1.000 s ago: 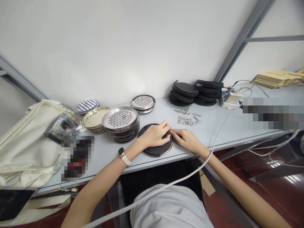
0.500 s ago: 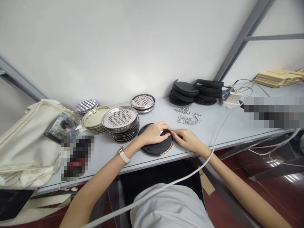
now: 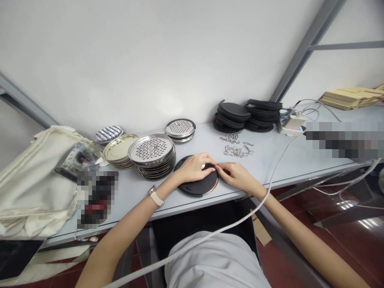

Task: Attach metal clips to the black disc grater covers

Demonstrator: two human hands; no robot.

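Note:
A black round disc-shaped cover point(image 3: 198, 186) lies on the table near its front edge, a shiny metal rim showing along its lower right side. My left hand point(image 3: 196, 167) rests over its top, fingers bent and closed at the right-hand edge. At that same edge, the fingertips of my right hand point(image 3: 233, 175) are pinched together, meeting the left fingertips. What lies between them at the rim is hidden. Just left of the cover stands a stack of round metal plates point(image 3: 152, 149), the top one perforated like a grater.
Behind are small metal clips point(image 3: 235, 151), two stacks of black covers point(image 3: 232, 114), and more perforated plates point(image 3: 180, 129). Gold-coloured lids point(image 3: 120, 148) and a cloth bag point(image 3: 45, 168) sit left. A white cable point(image 3: 237, 222) crosses before my right arm. A power strip point(image 3: 292, 126) stands right.
Both hands stay at the right edge of the black cover with almost no visible movement. The view has shifted very slightly.

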